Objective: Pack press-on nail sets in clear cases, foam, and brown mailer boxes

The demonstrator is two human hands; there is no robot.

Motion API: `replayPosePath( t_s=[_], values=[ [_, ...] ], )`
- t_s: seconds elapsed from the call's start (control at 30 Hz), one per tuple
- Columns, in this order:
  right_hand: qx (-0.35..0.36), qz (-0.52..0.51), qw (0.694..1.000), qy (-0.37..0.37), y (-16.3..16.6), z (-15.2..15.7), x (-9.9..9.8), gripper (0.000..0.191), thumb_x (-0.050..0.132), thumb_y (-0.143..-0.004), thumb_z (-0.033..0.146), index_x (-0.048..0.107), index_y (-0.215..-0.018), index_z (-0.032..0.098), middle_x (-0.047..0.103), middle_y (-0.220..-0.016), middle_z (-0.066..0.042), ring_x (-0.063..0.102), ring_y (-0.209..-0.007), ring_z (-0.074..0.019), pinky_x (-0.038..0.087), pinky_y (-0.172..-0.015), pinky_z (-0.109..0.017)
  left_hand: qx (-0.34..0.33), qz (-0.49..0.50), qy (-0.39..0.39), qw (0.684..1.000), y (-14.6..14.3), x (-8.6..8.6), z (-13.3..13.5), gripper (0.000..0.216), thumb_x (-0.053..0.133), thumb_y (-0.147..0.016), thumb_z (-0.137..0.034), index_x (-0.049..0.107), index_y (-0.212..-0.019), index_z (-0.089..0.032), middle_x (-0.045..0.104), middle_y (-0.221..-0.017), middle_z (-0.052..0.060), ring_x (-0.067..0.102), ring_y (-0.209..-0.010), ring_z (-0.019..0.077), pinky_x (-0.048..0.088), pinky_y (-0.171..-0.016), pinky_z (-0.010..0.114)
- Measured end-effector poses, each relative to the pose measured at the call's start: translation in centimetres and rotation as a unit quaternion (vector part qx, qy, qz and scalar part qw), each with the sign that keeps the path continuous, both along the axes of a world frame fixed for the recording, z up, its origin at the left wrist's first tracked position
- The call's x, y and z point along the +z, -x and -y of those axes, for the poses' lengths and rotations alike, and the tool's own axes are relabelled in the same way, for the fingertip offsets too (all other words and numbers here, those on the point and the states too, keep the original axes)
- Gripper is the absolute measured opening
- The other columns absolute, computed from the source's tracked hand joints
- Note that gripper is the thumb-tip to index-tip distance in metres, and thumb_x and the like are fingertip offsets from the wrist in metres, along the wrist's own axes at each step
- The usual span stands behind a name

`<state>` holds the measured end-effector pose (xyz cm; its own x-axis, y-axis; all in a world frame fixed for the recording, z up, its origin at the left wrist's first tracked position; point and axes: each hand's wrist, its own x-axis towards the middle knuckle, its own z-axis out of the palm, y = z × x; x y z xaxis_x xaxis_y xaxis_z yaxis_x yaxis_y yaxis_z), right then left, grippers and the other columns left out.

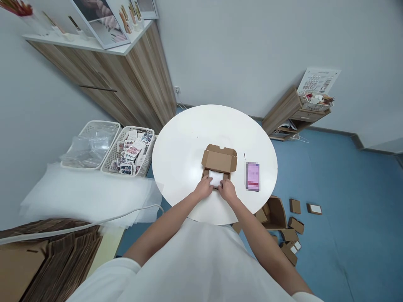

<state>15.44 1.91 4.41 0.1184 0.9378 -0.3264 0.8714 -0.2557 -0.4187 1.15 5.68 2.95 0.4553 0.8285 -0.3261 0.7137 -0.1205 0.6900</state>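
On the round white table (179,151) lies a small brown cardboard box (219,160) with its lid folded back, away from me. Inside it sits a white wrapped packet (215,178). My left hand (204,187) has its fingers closed on the packet's left end, at the box's left side. At the right end, my right hand (227,189) grips the packet too, its fingers bent into the box. What the wrapping covers is hidden. Right of the box is a pink-purple rectangular thing (252,176), blurred out in the picture.
Left of the table stand a basket of printed cards (129,152), a basket of clear bags (94,144), white foam sheets (91,193) and stacked flat cardboard (63,260). Several small boxes (296,225) lie on the floor at right, near a large open carton (275,212).
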Motion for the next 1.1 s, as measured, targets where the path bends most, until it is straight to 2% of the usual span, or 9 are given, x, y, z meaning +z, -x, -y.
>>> replayPosePath(
  t_s=[0.17, 0.3, 0.37, 0.43, 0.53, 0.63, 0.73, 0.97, 1.1],
  values=[
    [-0.023, -0.04, 0.997, -0.058, -1.1, -0.3, 1.1, 0.017, 0.047, -0.076, 0.019, 0.061, -0.085, 0.016, 0.056, -0.09, -0.009, 0.054, -0.082, -0.0181, 0.042, -0.072, -0.029, 0.035, 0.068, -0.057, 0.995, 0.8, 0.9, 0.0, 0.039, 0.048, -0.076, -0.019, 0.053, -0.113, -0.01, 0.046, -0.127, 0.015, 0.042, -0.118, 0.0237, 0.033, -0.1, 0.035],
    [-0.109, -0.1, 0.98, -0.135, -4.2, -1.1, 2.2, 0.026, 0.046, -0.078, 0.028, 0.06, -0.097, 0.017, 0.058, -0.102, -0.009, 0.054, -0.088, -0.0187, 0.043, -0.078, -0.031, 0.112, 0.148, -0.077, 0.98, 2.5, 2.1, -2.2, 0.024, 0.047, -0.079, -0.025, 0.06, -0.098, -0.018, 0.06, -0.105, 0.007, 0.055, -0.099, 0.0185, 0.046, -0.085, 0.031],
    [-0.172, -0.13, 0.968, -0.132, -6.1, -1.8, 2.6, 0.033, 0.048, -0.077, 0.036, 0.059, -0.102, 0.017, 0.058, -0.107, -0.01, 0.055, -0.09, -0.0202, 0.042, -0.081, -0.034, 0.191, 0.161, -0.046, 0.967, 3.3, 2.7, -4.1, 0.027, 0.049, -0.079, -0.033, 0.059, -0.099, -0.018, 0.06, -0.105, 0.008, 0.057, -0.097, 0.0192, 0.047, -0.082, 0.031],
    [-0.232, -0.196, 0.948, -0.097, -7.9, -2.7, 2.9, 0.039, 0.05, -0.076, 0.043, 0.058, -0.105, 0.019, 0.059, -0.11, -0.009, 0.055, -0.096, -0.0217, 0.041, -0.086, -0.037, 0.253, 0.171, 0.007, 0.952, 3.9, 3.3, -6.3, 0.037, 0.051, -0.078, -0.042, 0.056, -0.106, -0.017, 0.058, -0.112, 0.01, 0.055, -0.102, 0.0205, 0.044, -0.087, 0.033],
    [-0.296, -0.349, 0.889, -0.015, -10.1, -4.2, 3.1, 0.049, 0.041, -0.078, 0.056, 0.056, -0.107, 0.02, 0.058, -0.114, -0.009, 0.056, -0.099, -0.0218, 0.043, -0.085, -0.036, 0.291, 0.216, 0.154, 0.919, 4.4, 4.0, -9.3, 0.06, 0.035, -0.08, -0.06, 0.048, -0.117, -0.014, 0.051, -0.123, 0.016, 0.053, -0.108, 0.0234, 0.044, -0.084, 0.036],
    [-0.324, -0.458, 0.826, 0.052, -11.4, -5.6, 2.9, 0.061, 0.031, -0.077, 0.066, 0.054, -0.109, 0.019, 0.058, -0.116, -0.012, 0.056, -0.101, -0.0224, 0.046, -0.083, -0.036, 0.275, 0.252, 0.263, 0.89, 4.4, 4.4, -11.3, 0.081, 0.022, -0.075, -0.072, 0.042, -0.124, -0.011, 0.045, -0.129, 0.019, 0.052, -0.11, 0.026, 0.045, -0.083, 0.036],
    [-0.331, -0.49, 0.802, 0.088, -11.9, -6.6, 2.7, 0.065, 0.028, -0.076, 0.069, 0.055, -0.108, 0.019, 0.055, -0.119, -0.013, 0.054, -0.106, -0.023, 0.045, -0.085, -0.037, 0.265, 0.251, 0.311, 0.878, 4.2, 4.4, -12.1, 0.09, 0.018, -0.071, -0.076, 0.042, -0.125, -0.009, 0.042, -0.13, 0.021, 0.051, -0.111, 0.0278, 0.045, -0.084, 0.035],
    [-0.284, -0.508, 0.802, 0.134, -10.5, -7.4, 2.5, 0.063, 0.022, -0.079, 0.066, 0.055, -0.11, 0.021, 0.056, -0.118, -0.009, 0.053, -0.104, -0.0219, 0.045, -0.083, -0.036, 0.244, 0.228, 0.335, 0.881, 2.8, 4.1, -11.3, 0.086, 0.019, -0.069, -0.078, 0.049, -0.118, -0.014, 0.052, -0.123, 0.016, 0.054, -0.106, 0.0274, 0.042, -0.087, 0.037],
    [-0.246, -0.515, 0.814, 0.108, -9.2, -7.3, 2.9, 0.062, 0.022, -0.079, 0.067, 0.056, -0.11, 0.025, 0.055, -0.121, -0.003, 0.053, -0.101, -0.0212, 0.046, -0.08, -0.034, 0.23, 0.239, 0.308, 0.891, 2.6, 4.1, -10.8, 0.081, 0.019, -0.072, -0.076, 0.052, -0.115, -0.016, 0.054, -0.121, 0.014, 0.055, -0.104, 0.0265, 0.042, -0.087, 0.037]
  ],
)
